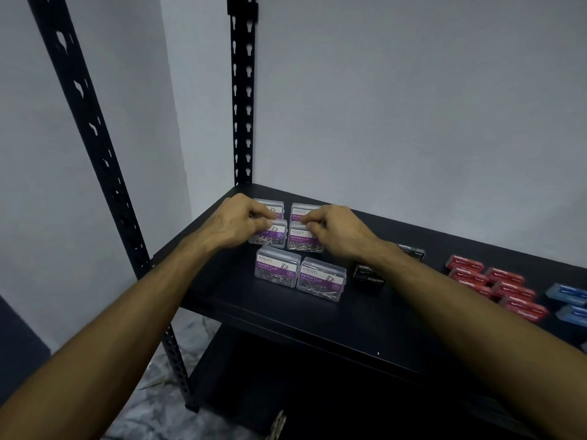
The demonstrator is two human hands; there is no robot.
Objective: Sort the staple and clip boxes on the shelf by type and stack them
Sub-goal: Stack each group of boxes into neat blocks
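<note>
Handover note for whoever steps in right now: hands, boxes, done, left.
Left hand: fingers closed on the middle-left clear paper clip box.
Right hand: fingers closed on the middle-right paper clip box.
Six clip boxes sit grouped two by three at the left end of the shelf; the front pair is untouched.
Black staple boxes lie in the middle, red ones further right, blue ones at the right edge.
Done: types look grouped.
Left: no stacks are visible, so stacking remains.
</note>
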